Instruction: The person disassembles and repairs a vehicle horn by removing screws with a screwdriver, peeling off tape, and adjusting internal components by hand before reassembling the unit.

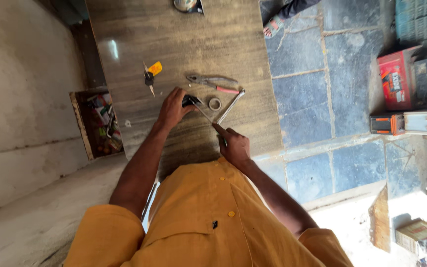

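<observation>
Pressing a small black part [190, 101] to the table [139, 44] near its front edge, the left hand [173, 110] closes on it while the right hand [233, 146] grips a screwdriver [204, 114] whose tip evidently needs steadying.

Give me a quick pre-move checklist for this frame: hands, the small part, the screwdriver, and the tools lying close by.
1. Left hand steadies the small black part on the table: ok.
2. Right hand grips the screwdriver: ok.
3. Screwdriver tip seated in the part: cannot tell, too small.
4. Tape roll and metal wrench apart from the part: ok.
5. Pliers and key with yellow tag lie apart from both hands: ok.
</observation>
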